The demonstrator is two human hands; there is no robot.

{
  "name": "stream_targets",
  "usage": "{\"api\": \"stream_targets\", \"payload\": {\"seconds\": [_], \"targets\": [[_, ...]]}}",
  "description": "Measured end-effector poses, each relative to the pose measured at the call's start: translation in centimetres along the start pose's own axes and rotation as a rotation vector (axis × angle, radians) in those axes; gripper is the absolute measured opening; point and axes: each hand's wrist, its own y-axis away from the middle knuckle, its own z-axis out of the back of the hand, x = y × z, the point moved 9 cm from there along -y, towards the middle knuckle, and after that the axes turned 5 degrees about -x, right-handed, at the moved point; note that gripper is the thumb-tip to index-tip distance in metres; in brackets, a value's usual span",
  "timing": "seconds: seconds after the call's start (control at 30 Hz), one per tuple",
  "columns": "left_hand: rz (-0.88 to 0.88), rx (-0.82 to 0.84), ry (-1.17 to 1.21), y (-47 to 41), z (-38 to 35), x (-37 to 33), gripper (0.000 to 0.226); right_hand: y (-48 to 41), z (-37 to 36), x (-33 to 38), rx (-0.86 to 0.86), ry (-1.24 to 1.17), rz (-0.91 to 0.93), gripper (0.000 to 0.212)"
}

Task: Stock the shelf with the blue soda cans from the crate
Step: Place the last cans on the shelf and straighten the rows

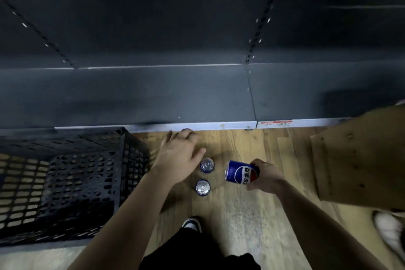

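Two blue soda cans stand upright on the wooden floor, one (207,165) farther and one (203,187) nearer me. My right hand (264,176) grips a third blue can (241,174), tilted on its side just right of them. My left hand (180,152) hovers over the floor just left of the farther can, fingers relaxed and holding nothing. The black plastic crate (122,160) sits at left and looks empty inside. The dark grey shelf (153,94) runs across the view above the floor, bare.
A brown cardboard box (359,155) stands at right beside the shelf's front edge. My shoe (192,223) is below the cans. A white shoe (388,232) shows at the far right.
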Motion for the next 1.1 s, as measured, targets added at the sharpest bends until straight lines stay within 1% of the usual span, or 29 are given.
{"api": "stream_targets", "payload": {"seconds": [0.1, 0.23, 0.37, 0.53, 0.63, 0.8, 0.87, 0.93, 1.0, 1.03, 1.1], "targets": [[-0.026, -0.039, 0.007, 1.0, 6.9, -3.3, 0.052, 4.8, 6.6, 3.6, -0.035, -0.024, 0.043, 0.063], [-0.039, -0.065, 0.012, 2.8, 16.4, -7.2, 0.041, 11.7, 16.2, 9.2, -0.102, -0.026, 0.107, 0.06], [-0.045, -0.102, 0.033, 5.1, 25.0, -10.7, 0.042, 18.4, 24.5, 14.2, -0.141, -0.048, 0.159, 0.063], [-0.043, -0.146, 0.075, 8.0, 33.6, -14.3, 0.044, 26.5, 33.0, 20.2, -0.164, -0.087, 0.25, 0.066], [-0.057, -0.17, 0.099, 9.6, 37.9, -16.3, 0.054, 30.4, 36.6, 23.5, -0.165, -0.08, 0.305, 0.065], [-0.088, -0.23, 0.142, 11.9, 42.8, -18.6, 0.09, 36.1, 40.5, 29.0, -0.188, -0.033, 0.445, 0.062], [-0.1, -0.253, 0.118, 12.7, 44.3, -19.1, 0.097, 38.4, 41.4, 31.2, -0.184, 0.006, 0.513, 0.06], [-0.089, -0.269, 0.122, 13.3, 45.6, -19.4, 0.091, 40.3, 41.9, 33.2, -0.166, 0.028, 0.578, 0.062], [-0.059, -0.303, 0.169, 14.0, 47.2, -19.0, 0.077, 41.9, 42.4, 34.9, -0.163, 0.01, 0.637, 0.066], [-0.041, -0.332, 0.193, 14.3, 48.2, -18.6, 0.071, 42.6, 42.7, 35.8, -0.17, -0.032, 0.669, 0.071], [-0.006, -0.402, 0.261, 14.6, 49.8, -17.5, 0.066, 43.6, 43.6, 37.0, -0.185, -0.235, 0.71, 0.09]]}}
